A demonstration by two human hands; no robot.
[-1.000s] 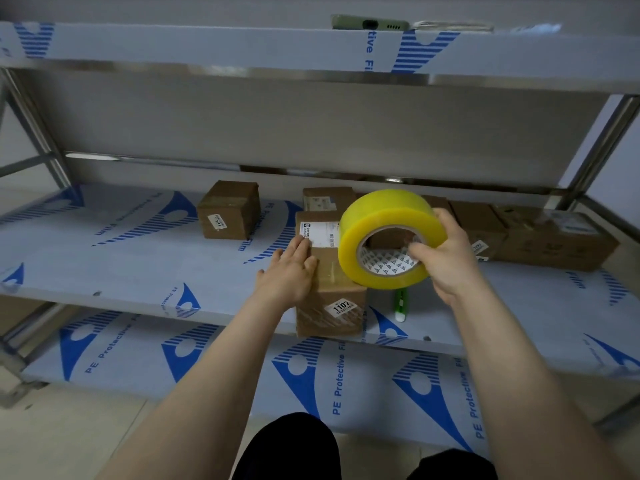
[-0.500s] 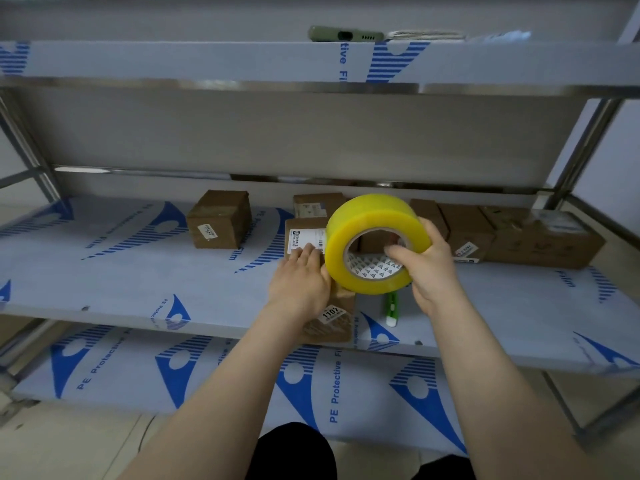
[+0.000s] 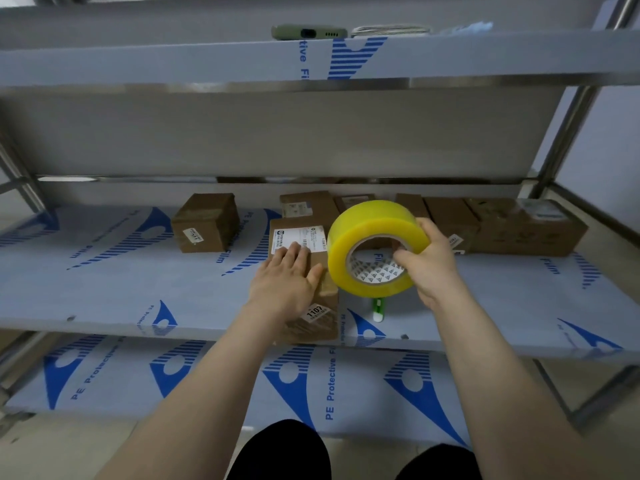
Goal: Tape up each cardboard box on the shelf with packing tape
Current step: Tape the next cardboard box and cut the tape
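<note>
Left hand [image 3: 284, 284], right hand [image 3: 433, 268] bare; black trousers [image 3: 285, 453].

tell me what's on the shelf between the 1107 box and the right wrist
A small green tool lies there, partly hidden behind the tape roll; head view.

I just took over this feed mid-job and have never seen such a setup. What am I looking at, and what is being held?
No machine here: these are a person's two bare arms, filmed by one wide-angle camera worn on their head, looking forward and down at a metal shelf covered in blue-printed film. The left hand lies flat on a cardboard box at the shelf's front edge. The right hand has its grip on a yellow roll of packing tape, thumb inside the core, held up right of that box. A green and white tool lies on the shelf partly behind the roll. Another box sits apart to the left; a row of boxes lines the back right.
</note>
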